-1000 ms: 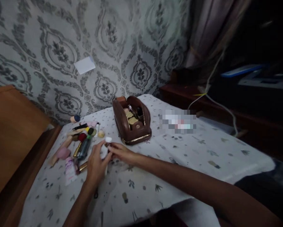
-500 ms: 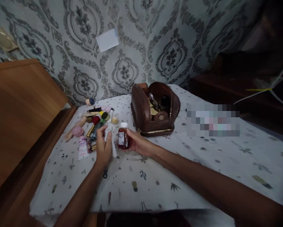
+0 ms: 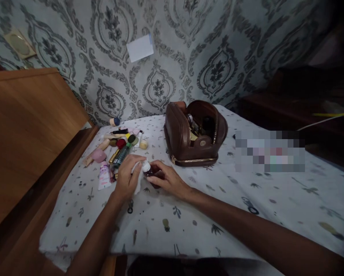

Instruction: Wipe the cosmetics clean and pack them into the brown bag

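In my right hand is a small dark red bottle with a white cap, tilted so its cap points up and left. The fingers wrap round the bottle's body and hide part of it. My left hand is closed on a white cloth or tissue, with its fingertips close to the cap; I cannot tell whether they touch it. Just beyond the left hand lie a green bottle, a gold tube and a white-and-pink tube.
A brown leather bag stands unzipped behind my right hand, with several items inside. More cosmetics, including a pink rounded item and a cream-coloured jar, are on the patterned tablecloth. A wooden panel rises at the left.
The bottle has gone from upright to tilted, its cap now leaning towards my left hand. My left hand has come closer with the cloth. The camera view has shifted slightly left.
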A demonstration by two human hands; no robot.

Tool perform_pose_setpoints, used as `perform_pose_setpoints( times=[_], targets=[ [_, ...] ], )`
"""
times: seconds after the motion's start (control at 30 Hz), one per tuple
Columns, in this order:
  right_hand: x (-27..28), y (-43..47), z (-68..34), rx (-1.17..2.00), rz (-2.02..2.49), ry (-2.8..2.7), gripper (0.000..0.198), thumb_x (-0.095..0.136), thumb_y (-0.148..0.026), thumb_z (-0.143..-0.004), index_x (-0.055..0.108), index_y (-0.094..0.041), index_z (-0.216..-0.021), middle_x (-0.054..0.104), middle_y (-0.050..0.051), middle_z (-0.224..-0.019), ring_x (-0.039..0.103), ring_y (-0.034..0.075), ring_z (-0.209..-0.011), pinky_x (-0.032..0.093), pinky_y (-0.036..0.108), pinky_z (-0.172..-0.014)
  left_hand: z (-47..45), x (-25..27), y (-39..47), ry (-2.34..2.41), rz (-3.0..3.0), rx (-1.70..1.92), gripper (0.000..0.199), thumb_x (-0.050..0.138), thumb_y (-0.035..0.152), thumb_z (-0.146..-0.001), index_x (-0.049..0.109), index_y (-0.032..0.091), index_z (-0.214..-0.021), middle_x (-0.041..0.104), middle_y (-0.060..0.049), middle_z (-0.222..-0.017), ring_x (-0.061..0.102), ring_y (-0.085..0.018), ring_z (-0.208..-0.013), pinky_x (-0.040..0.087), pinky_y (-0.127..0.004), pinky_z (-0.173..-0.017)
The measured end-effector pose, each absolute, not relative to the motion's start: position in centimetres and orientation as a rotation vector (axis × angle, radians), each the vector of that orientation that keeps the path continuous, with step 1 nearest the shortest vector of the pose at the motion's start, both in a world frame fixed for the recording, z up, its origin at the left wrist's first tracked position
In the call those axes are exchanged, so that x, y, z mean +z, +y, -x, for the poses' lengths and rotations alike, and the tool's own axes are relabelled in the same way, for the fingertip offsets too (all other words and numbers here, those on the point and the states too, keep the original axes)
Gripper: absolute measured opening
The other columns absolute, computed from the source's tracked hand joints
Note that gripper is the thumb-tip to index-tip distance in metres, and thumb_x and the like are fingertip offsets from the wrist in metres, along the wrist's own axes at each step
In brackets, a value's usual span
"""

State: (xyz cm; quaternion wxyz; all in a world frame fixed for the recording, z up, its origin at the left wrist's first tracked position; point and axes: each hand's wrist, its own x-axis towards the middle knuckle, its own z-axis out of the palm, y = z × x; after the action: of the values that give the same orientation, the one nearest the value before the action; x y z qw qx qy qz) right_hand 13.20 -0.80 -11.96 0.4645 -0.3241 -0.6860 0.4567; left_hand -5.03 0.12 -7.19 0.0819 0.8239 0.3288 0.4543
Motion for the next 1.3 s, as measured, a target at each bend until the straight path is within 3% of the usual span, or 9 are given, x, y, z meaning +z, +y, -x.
perform_pose_setpoints(
  times=[0.2, 0.4, 0.53, 0.77, 0.87, 1.03, 1.3],
  targets=[
    [-12.2, -1.0, -13.3, 0.984, 0.789, -1.789, 0.036, 0.062, -0.045, -0.090, 0.054, -0.019, -0.113, 0.063, 0.006, -0.105, 0.059, 0.019, -0.091, 0.047, 0.031, -0.079, 4.7, -7.7, 0.2, 1.141, -1.986, 1.201, 0.031, 0.044, 0.037, -0.099, 0.068, 0.016, -0.097, 0.066, -0.001, -0.081, 0.059, -0.016, -0.075, 0.045, -0.026, -0.070],
    [-11.9, -1.1, -13.4, 0.934, 0.855, -1.754, 0.037, 0.047, -0.040, -0.099, 0.047, -0.018, -0.130, 0.064, 0.010, -0.118, 0.061, 0.021, -0.103, 0.047, 0.036, -0.092, 3.8, -8.7, 0.1, 1.089, -1.920, 1.223, 0.031, 0.045, 0.036, -0.100, 0.064, 0.018, -0.115, 0.068, -0.006, -0.110, 0.061, -0.020, -0.101, 0.045, -0.030, -0.092],
    [-11.6, -1.2, -13.6, 0.796, 0.918, -1.853, 0.039, 0.037, -0.037, -0.103, 0.046, -0.020, -0.137, 0.062, 0.011, -0.127, 0.060, 0.022, -0.112, 0.046, 0.038, -0.098, 3.9, -9.3, 0.3, 1.067, -2.024, 1.238, 0.029, 0.047, 0.033, -0.099, 0.065, 0.019, -0.118, 0.066, -0.006, -0.114, 0.059, -0.020, -0.109, 0.043, -0.032, -0.099],
    [-11.5, -1.1, -14.1, 0.582, 1.127, -2.025, 0.038, 0.036, -0.036, -0.103, 0.052, -0.018, -0.132, 0.066, 0.012, -0.105, 0.062, 0.025, -0.099, 0.050, 0.041, -0.089, 4.1, -9.6, 0.5, 1.062, -2.118, 1.271, 0.028, 0.047, 0.029, -0.099, 0.065, 0.020, -0.119, 0.066, -0.007, -0.110, 0.060, -0.020, -0.103, 0.046, -0.033, -0.094],
    [-11.2, -0.9, -14.5, 0.549, 1.088, -2.060, 0.039, 0.040, -0.044, -0.102, 0.054, -0.018, -0.127, 0.065, 0.013, -0.108, 0.061, 0.026, -0.100, 0.050, 0.043, -0.090, 4.1, -9.5, 0.4, 1.043, -2.173, 1.253, 0.029, 0.046, 0.028, -0.100, 0.065, 0.021, -0.120, 0.067, -0.007, -0.109, 0.061, -0.020, -0.103, 0.046, -0.034, -0.093],
    [-10.8, -0.7, -15.3, 0.617, 0.915, -2.072, 0.052, 0.050, -0.053, -0.097, 0.044, -0.020, -0.137, 0.058, 0.015, -0.128, 0.056, 0.028, -0.117, 0.047, 0.046, -0.100, 4.1, -9.4, 0.2, 0.991, -2.247, 1.149, 0.031, 0.043, 0.026, -0.100, 0.064, 0.019, -0.121, 0.066, -0.009, -0.113, 0.061, -0.022, -0.105, 0.046, -0.035, -0.093],
    [-10.7, 0.0, -16.0, 0.640, 0.806, -2.057, 0.064, 0.064, -0.046, -0.090, 0.040, -0.022, -0.145, 0.051, 0.012, -0.124, 0.054, 0.024, -0.112, 0.054, 0.036, -0.083, 4.7, -10.2, 1.3, 0.990, -2.219, 0.894, 0.025, 0.042, 0.022, -0.097, 0.064, 0.017, -0.105, 0.067, -0.009, -0.103, 0.062, -0.023, -0.098, 0.047, -0.036, -0.090]
  ],
)
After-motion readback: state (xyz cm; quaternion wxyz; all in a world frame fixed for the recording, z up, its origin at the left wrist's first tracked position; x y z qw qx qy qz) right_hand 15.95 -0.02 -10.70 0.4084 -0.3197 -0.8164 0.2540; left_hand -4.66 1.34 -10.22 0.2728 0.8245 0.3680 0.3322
